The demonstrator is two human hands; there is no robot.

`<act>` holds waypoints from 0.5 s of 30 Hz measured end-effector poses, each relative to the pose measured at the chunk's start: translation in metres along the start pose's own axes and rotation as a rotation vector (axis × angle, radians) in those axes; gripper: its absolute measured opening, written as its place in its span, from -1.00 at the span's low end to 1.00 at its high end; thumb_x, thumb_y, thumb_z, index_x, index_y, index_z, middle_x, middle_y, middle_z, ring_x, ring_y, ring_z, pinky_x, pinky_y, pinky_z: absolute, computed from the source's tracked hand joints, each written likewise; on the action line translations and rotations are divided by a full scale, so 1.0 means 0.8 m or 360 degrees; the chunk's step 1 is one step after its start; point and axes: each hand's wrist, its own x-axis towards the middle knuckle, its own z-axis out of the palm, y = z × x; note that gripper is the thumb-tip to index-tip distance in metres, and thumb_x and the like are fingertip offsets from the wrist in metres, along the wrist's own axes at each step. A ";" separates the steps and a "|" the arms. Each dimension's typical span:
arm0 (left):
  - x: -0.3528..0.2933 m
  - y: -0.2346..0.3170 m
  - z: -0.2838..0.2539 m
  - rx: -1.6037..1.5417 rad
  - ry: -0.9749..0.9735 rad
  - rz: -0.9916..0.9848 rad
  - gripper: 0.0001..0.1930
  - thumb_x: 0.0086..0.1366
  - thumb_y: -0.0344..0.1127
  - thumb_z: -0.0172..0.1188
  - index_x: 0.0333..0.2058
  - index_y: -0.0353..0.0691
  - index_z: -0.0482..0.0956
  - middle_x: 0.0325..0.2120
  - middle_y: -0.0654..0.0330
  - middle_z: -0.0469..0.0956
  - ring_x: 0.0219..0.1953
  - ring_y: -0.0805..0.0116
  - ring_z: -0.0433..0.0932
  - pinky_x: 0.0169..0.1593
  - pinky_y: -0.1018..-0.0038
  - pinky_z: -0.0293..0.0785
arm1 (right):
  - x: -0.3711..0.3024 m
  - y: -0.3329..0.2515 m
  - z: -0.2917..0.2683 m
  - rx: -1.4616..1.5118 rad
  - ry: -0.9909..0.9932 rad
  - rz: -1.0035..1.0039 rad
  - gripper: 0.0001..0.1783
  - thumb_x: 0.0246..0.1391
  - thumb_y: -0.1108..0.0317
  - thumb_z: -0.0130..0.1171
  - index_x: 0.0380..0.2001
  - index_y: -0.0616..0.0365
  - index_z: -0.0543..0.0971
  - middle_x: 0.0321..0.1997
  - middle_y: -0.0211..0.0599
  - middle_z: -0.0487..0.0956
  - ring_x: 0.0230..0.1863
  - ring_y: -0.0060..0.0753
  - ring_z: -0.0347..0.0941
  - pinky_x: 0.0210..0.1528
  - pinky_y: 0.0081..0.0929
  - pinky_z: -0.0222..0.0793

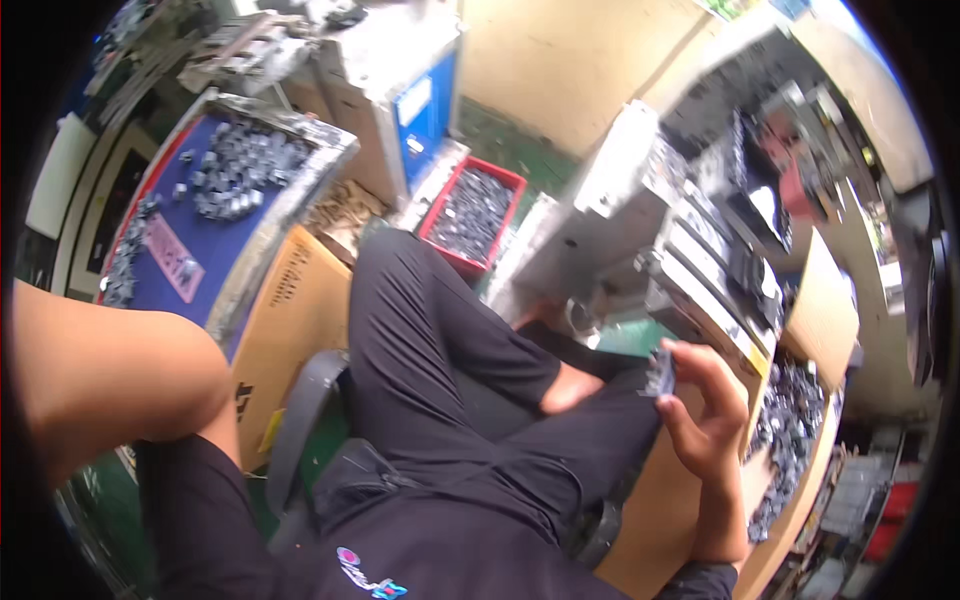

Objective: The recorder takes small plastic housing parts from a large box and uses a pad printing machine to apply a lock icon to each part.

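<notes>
My right hand point(705, 410) is raised over my right thigh. Thumb and fingers pinch a small grey metal part point(658, 373) with a notched edge; its exact kind is too small to make out. Close beside that hand, a cardboard box point(838, 400) holds a heap of similar grey metal parts point(790, 425). My left arm point(120, 375) is bent at the left, and its forearm runs out of the picture, so the left hand does not show.
A blue-topped table point(200, 255) at the left carries loose metal parts point(245, 170) and a pink label point(172, 258). A red crate point(432, 222) full of dark parts stands ahead on the floor. Machinery point(700, 270) rises at the right. A cardboard sheet point(295, 320) leans by my left knee.
</notes>
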 end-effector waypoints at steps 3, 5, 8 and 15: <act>0.059 0.012 -0.054 -0.0070 -0.0008 -0.0164 -0.66 0.40 -0.24 0.06 0.00 -0.39 0.46 -0.11 -0.11 0.58 -0.08 0.11 0.57 0.07 0.14 0.42 | 0.009 -0.019 -0.004 -0.0016 0.0018 -0.0090 -0.48 -0.01 0.46 0.51 0.05 0.33 0.62 -0.06 -0.10 0.69 -0.15 -0.30 0.64 -0.04 -0.42 0.55; 0.102 -0.021 -0.022 -0.0116 -0.0060 -0.0281 -0.65 0.40 -0.23 0.05 0.00 -0.40 0.47 -0.10 -0.11 0.58 -0.07 0.11 0.56 0.09 0.12 0.41 | 0.012 -0.019 -0.005 -0.0036 0.0015 -0.0063 -0.46 -0.01 0.46 0.49 0.07 0.34 0.61 -0.05 -0.08 0.68 -0.12 -0.27 0.65 -0.04 -0.41 0.58; 0.102 -0.034 0.074 -0.0186 -0.0130 -0.0435 -0.64 0.40 -0.22 0.03 -0.01 -0.41 0.47 -0.10 -0.11 0.57 -0.05 0.11 0.55 0.11 0.10 0.40 | 0.029 -0.021 -0.001 -0.0140 -0.0086 -0.0139 -0.46 -0.01 0.53 0.45 0.10 0.32 0.60 -0.04 -0.08 0.68 -0.12 -0.26 0.65 -0.06 -0.40 0.60; 0.244 0.123 -0.038 -0.0309 -0.0224 -0.0575 -0.62 0.41 -0.21 0.01 -0.02 -0.44 0.48 -0.10 -0.11 0.56 -0.01 0.12 0.53 0.17 0.03 0.36 | -0.019 0.018 -0.064 -0.0146 0.0354 -0.0266 -0.42 -0.04 0.56 0.47 0.13 0.31 0.62 0.07 -0.04 0.68 0.01 -0.19 0.65 -0.01 -0.35 0.62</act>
